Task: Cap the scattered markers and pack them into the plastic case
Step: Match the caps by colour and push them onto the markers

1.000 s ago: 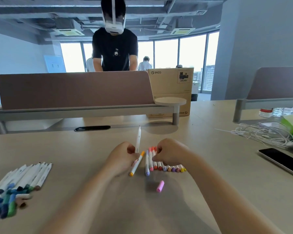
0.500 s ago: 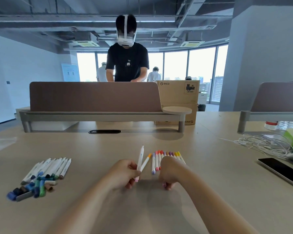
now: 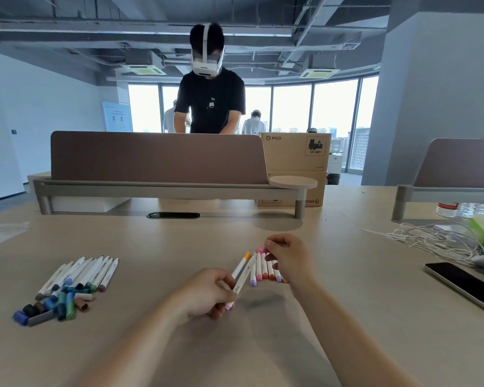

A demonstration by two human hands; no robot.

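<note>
My left hand (image 3: 207, 294) grips a white marker (image 3: 243, 277), tilted up to the right, with a pink cap at its lower end. My right hand (image 3: 289, 258) pinches a pink cap (image 3: 261, 250) right at that marker's upper tip. An orange-capped marker (image 3: 243, 262) lies beside it. A row of capped markers (image 3: 266, 270) in purple, red and orange lies partly under my right hand. At the left lie several uncapped white markers (image 3: 81, 275), with loose blue, green and brown caps (image 3: 53, 305) below them. A clear plastic item (image 3: 4, 227) lies at the far left edge.
A black phone (image 3: 464, 286) and a tangle of white cables (image 3: 430, 238) lie at the right. A brown desk divider (image 3: 157, 160) and a cardboard box (image 3: 296, 152) stand at the back, and a person wearing a headset stands behind them.
My right hand took the pink cap off the table in front of me and raised it to the tip of the marker. My left hand tilted the marker to the right. The view lifted.
</note>
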